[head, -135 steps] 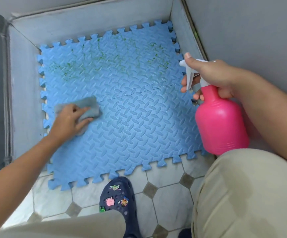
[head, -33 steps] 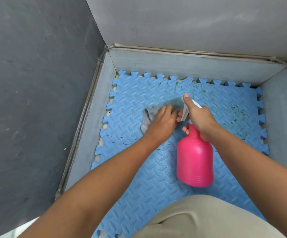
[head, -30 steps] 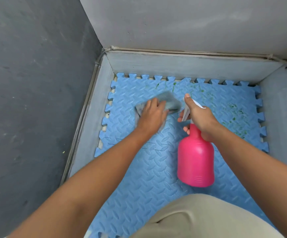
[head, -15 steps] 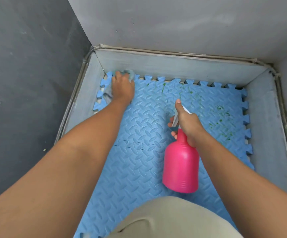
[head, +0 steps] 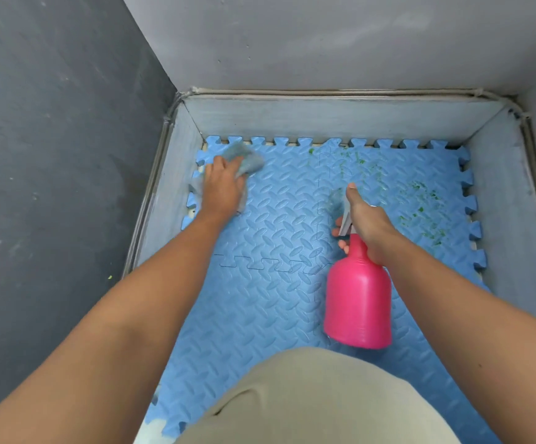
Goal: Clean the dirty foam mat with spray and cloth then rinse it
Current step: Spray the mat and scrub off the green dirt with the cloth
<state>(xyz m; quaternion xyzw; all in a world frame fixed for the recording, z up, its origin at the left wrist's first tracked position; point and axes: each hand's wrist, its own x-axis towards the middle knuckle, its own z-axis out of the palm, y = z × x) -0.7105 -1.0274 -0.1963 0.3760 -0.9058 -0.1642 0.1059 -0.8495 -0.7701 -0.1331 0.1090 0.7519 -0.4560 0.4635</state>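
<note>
My left hand (head: 223, 184) lies flat on the cloth (head: 247, 155), fingers stretched out and pressing it down onto the mat (head: 269, 302) at its far left corner, close to the low grey curb (head: 324, 118) that rings the mat. The cloth is grey-blue, bunched beyond my fingertips and showing again beside the heel of my palm.

My right hand (head: 369, 222) is wrapped round the neck of the bottle (head: 358, 302). My thumb is laid forward over the white spray head (head: 345, 219) and the other fingers are curled under at the trigger. The bottle is pink and hangs upright over the middle of the mat, nozzle toward the far side. Whether its base touches the mat I cannot tell.

The mat is blue foam with a raised plate pattern and toothed edges, made of joined tiles whose seams show near the centre. Green stains (head: 420, 203) speckle its far right part, while the part near the cloth looks clean.

My knee (head: 318, 402), in beige trousers, fills the near edge of the view. A dark grey wall (head: 51, 155) stands on the left.
</note>
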